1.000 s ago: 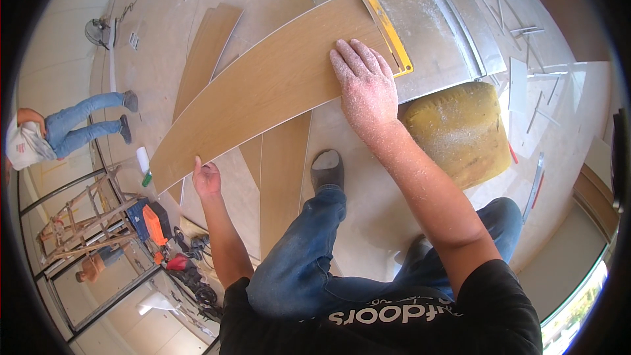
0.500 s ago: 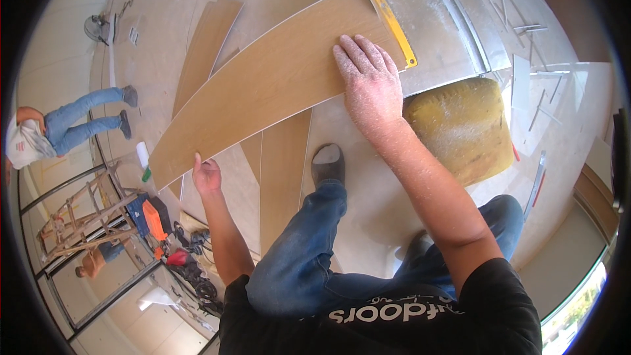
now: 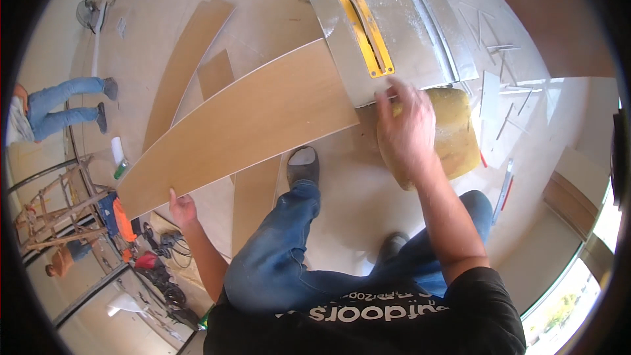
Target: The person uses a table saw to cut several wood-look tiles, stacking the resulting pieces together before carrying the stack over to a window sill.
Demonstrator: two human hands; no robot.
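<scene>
A long wood-coloured board (image 3: 243,125) slants across the view, its right end by the left edge of a metal saw table (image 3: 332,20). My left hand (image 3: 183,209) grips the board's near edge close to its left end, thumb on top. Off the board, my right hand (image 3: 409,121) hangs slightly blurred at the table's front corner, fingers bent and apart, with nothing seen in them. Just beyond its fingertips lies the yellow slotted plate (image 3: 363,26) set in the tabletop, a thin blade in its slot. A dusty yellow block-like object (image 3: 453,138) sits beneath that hand.
More boards (image 3: 187,69) lie on the floor beyond and under the held one. Thin offcut strips (image 3: 503,47) are scattered at right. Tools and cables (image 3: 158,263) crowd the lower left, near a wooden frame (image 3: 59,207). A person in jeans (image 3: 62,108) stands at far left.
The board has shifted left and toward me, its right end moving off the yellow plate. My right hand has let go of it and moved right. The left hand still holds it.
</scene>
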